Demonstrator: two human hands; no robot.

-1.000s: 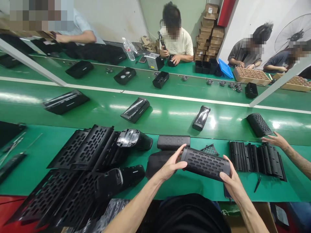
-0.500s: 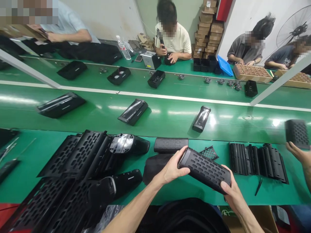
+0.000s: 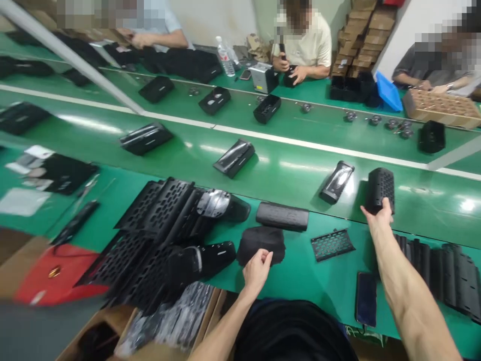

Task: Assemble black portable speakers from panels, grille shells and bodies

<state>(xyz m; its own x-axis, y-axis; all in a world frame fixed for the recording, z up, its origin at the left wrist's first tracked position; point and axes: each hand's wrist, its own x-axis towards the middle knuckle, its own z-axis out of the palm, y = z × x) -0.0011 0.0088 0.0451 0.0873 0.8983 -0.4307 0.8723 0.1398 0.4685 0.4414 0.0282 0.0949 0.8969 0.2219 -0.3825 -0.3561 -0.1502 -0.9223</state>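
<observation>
My right hand [image 3: 379, 215] grips a black perforated speaker housing [image 3: 380, 188] at its near end, over the green conveyor's near side. The housing stands at an angle with its holed face turned right. Lower down, my left hand [image 3: 258, 271] is closed in a pinch at the near edge of a pile of black cloth [image 3: 261, 240]; the fingertips touch the cloth. Just behind the cloth lies a dark curved cover [image 3: 281, 215]. A flat perforated grille [image 3: 332, 244] rests between my two hands. Beside my right forearm is a black phone [image 3: 366, 299].
Perforated panels [image 3: 158, 205] are heaped at left, with more curved panels [image 3: 447, 271] at right. Shiny-faced housings [image 3: 235, 158] sit on the conveyor [image 3: 285, 183]. A red bag [image 3: 56, 276] and a box of plastic-wrapped parts [image 3: 180, 311] are lower left. Several people sit across the line.
Both hands held the housing before; my left hand has let go and moved down to the cloth. My right hand has carried the housing forward over the conveyor. The view has turned left.
</observation>
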